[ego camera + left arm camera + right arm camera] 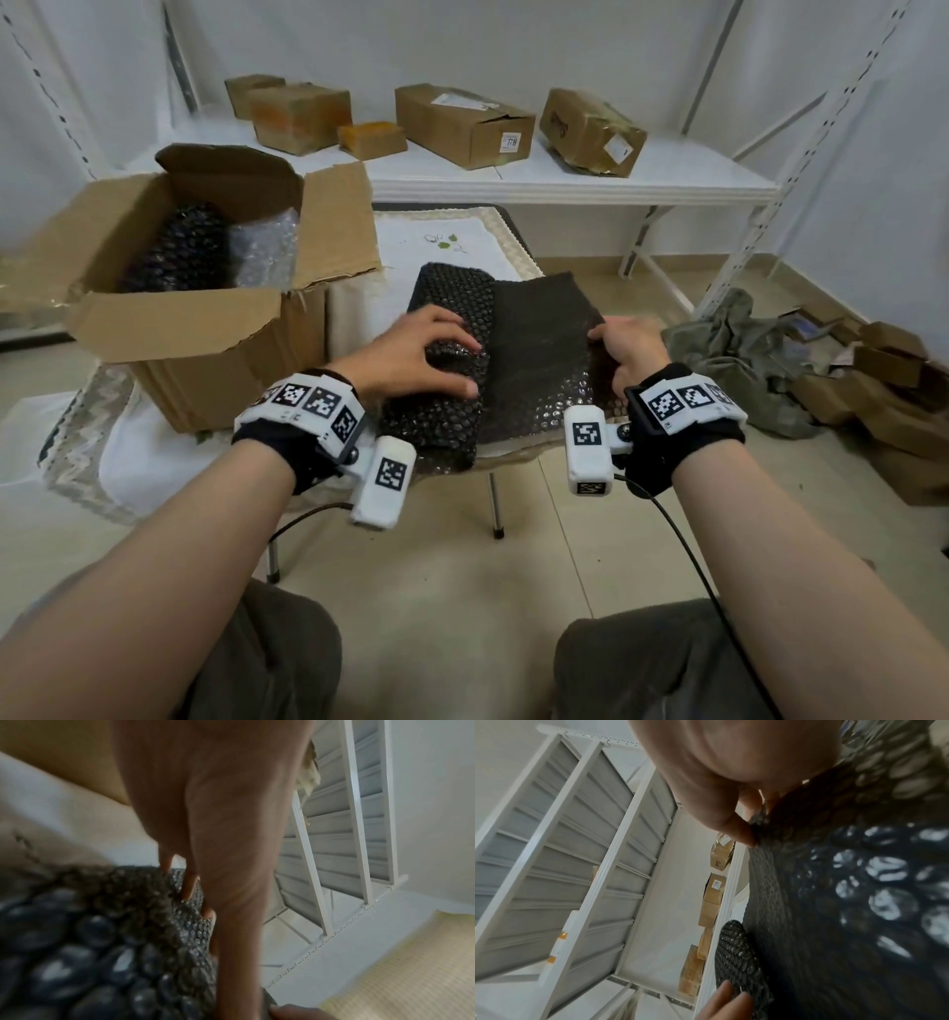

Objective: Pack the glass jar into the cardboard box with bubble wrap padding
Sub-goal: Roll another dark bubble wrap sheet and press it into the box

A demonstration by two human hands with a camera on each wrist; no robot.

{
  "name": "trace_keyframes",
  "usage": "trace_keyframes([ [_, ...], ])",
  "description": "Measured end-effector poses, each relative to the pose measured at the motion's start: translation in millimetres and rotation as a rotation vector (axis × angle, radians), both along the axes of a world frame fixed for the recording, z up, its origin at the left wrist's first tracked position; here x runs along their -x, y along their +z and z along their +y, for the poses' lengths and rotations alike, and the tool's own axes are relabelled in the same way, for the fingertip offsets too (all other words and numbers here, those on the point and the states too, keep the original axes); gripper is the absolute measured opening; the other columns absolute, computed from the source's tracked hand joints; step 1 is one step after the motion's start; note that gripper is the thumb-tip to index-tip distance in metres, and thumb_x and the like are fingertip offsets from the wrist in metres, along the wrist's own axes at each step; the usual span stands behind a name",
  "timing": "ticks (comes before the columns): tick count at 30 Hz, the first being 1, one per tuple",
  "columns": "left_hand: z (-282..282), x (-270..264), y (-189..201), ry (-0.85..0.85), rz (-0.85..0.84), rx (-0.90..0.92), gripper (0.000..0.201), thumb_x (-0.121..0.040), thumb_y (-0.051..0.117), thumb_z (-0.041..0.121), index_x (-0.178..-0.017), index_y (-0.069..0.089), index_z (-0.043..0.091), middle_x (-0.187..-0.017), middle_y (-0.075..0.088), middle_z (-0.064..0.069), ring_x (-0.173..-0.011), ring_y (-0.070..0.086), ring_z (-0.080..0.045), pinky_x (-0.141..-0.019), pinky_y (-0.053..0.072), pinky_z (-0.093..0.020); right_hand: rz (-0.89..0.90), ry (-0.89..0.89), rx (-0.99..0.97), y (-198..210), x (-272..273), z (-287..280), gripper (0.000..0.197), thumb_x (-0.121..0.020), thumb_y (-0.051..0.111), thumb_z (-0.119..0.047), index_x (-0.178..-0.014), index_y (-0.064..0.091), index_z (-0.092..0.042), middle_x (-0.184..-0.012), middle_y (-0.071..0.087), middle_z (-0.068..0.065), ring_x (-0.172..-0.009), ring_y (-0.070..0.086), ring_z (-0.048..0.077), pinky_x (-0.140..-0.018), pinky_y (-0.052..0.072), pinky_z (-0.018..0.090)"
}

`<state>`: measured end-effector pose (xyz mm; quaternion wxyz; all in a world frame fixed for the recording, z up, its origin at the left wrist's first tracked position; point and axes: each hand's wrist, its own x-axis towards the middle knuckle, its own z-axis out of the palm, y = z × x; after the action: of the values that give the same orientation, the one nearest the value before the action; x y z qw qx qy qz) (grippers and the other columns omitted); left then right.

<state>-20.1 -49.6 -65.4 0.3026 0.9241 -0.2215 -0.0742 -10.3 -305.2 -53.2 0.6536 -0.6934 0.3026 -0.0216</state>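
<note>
Black bubble wrap (539, 329) is spread on a table (462, 241), its left part rolled into a bundle (447, 293). The bundle is clasped by the left hand (411, 354) with curled fingers; the right edge is pinched by the right hand (629, 349). A cardboard box (215, 390), lined with wrap, stands open at left. The jar is hidden.

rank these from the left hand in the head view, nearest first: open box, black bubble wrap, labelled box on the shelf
1. black bubble wrap: right under the left hand, which grips it.
2. open box: to the hand's left.
3. labelled box: far back, on the shelf.
</note>
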Motion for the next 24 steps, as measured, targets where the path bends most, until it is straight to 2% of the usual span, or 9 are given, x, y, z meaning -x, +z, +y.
trace_keyframes([
  [3, 2.2, 3.4, -0.3, -0.185, 0.221, -0.229, 0.116, -0.045, 0.081, 0.072, -0.147, 0.030, 0.049, -0.162, -0.003, 0.018, -0.149, -0.002, -0.012, -0.122, 0.003, -0.046, 0.013, 0.013, 0.019, -0.8, -0.9, -0.5, 0.028, -0.089, 0.050, 0.007, -0.072, 0.062, -0.012, -0.093, 0.070, 0.016, -0.098, 0.067, 0.032, -0.095, 0.053, 0.050],
  [6, -0.4, 4.1, -11.3, -0.229, 0.230, -0.456, 0.138, -0.036, 0.079, 0.077, -0.149, 0.001, 0.057, -0.160, -0.024, 0.015, -0.147, -0.024, -0.019, -0.118, -0.010, -0.058, 0.026, -0.002, 0.012, 2.0, 1.9, 2.5, 0.027, -0.090, 0.048, 0.007, -0.072, 0.059, -0.010, -0.080, 0.064, 0.012, -0.087, 0.065, 0.029, -0.094, 0.054, 0.048],
  [8, -3.9, 5.4, -14.5, -0.223, 0.207, -0.478, 0.138, -0.044, 0.084, 0.068, -0.148, -0.004, 0.056, -0.159, -0.026, 0.013, -0.147, -0.026, -0.021, -0.117, -0.012, -0.058, 0.019, -0.006, 0.009, 3.3, 2.4, 3.9, 0.026, -0.091, 0.049, 0.007, -0.071, 0.057, -0.009, -0.077, 0.062, 0.011, -0.082, 0.063, 0.027, -0.094, 0.054, 0.047],
  [11, -6.8, 7.1, -14.8, -0.156, 0.094, -0.406, 0.122, -0.058, 0.083, 0.061, -0.151, 0.005, 0.053, -0.162, -0.021, 0.011, -0.149, -0.017, -0.026, -0.118, -0.009, -0.057, 0.007, -0.020, 0.008, 3.9, 4.1, 3.9, 0.028, -0.090, 0.050, 0.007, -0.071, 0.058, -0.011, -0.077, 0.062, 0.011, -0.082, 0.063, 0.028, -0.091, 0.055, 0.046],
  [13, -7.3, 5.7, -14.7, -0.102, 0.012, -0.320, 0.108, -0.064, 0.078, 0.063, -0.150, 0.012, 0.052, -0.163, -0.016, 0.011, -0.151, -0.010, -0.029, -0.119, -0.004, -0.058, -0.005, -0.030, 0.004, 3.2, 3.7, 3.5, 0.029, -0.090, 0.051, 0.007, -0.071, 0.060, -0.013, -0.079, 0.063, 0.010, -0.085, 0.064, 0.029, -0.088, 0.056, 0.045],
  [16, -9.8, 4.9, -13.4, -0.064, -0.070, -0.237, 0.103, -0.066, 0.070, 0.071, -0.149, 0.014, 0.051, -0.163, -0.010, 0.013, -0.152, -0.003, -0.027, -0.119, 0.002, -0.059, -0.031, -0.023, -0.023, 2.5, 2.8, 2.7, 0.028, -0.091, 0.051, 0.006, -0.072, 0.059, -0.013, -0.079, 0.063, 0.010, -0.074, 0.063, 0.025, -0.069, 0.057, 0.037],
  [18, -13.3, 8.0, -14.3, -0.066, -0.065, -0.261, 0.105, -0.067, 0.065, 0.076, -0.152, 0.009, 0.048, -0.164, -0.009, 0.014, -0.152, -0.003, -0.024, -0.119, 0.004, -0.058, -0.041, -0.010, -0.043, 3.1, 1.7, 2.6, 0.023, -0.091, 0.054, 0.004, -0.076, 0.062, -0.011, -0.081, 0.064, 0.012, -0.070, 0.063, 0.024, -0.064, 0.056, 0.035],
  [21, -18.7, 12.4, -21.0, -0.108, -0.010, -0.410, 0.110, -0.068, 0.060, 0.081, -0.154, 0.002, 0.044, -0.164, -0.011, 0.012, -0.151, -0.008, -0.023, -0.120, 0.000, -0.055, -0.073, -0.013, -0.052, 7.9, 4.8, 3.8, 0.007, -0.086, 0.064, 0.000, -0.084, 0.067, -0.006, -0.081, 0.068, 0.012, -0.070, 0.066, 0.023, -0.059, 0.056, 0.031],
  [24, -19.9, 12.3, -24.7, -0.120, 0.039, -0.468, 0.110, -0.068, 0.058, 0.082, -0.153, -0.002, 0.045, -0.163, -0.012, 0.011, -0.151, -0.012, -0.024, -0.120, -0.004, -0.055, -0.099, 0.031, -0.064, 11.5, 6.3, 4.3, 0.015, -0.082, 0.070, -0.010, -0.095, 0.069, -0.003, -0.090, 0.071, 0.013, -0.081, 0.069, 0.026, -0.074, 0.058, 0.035],
])
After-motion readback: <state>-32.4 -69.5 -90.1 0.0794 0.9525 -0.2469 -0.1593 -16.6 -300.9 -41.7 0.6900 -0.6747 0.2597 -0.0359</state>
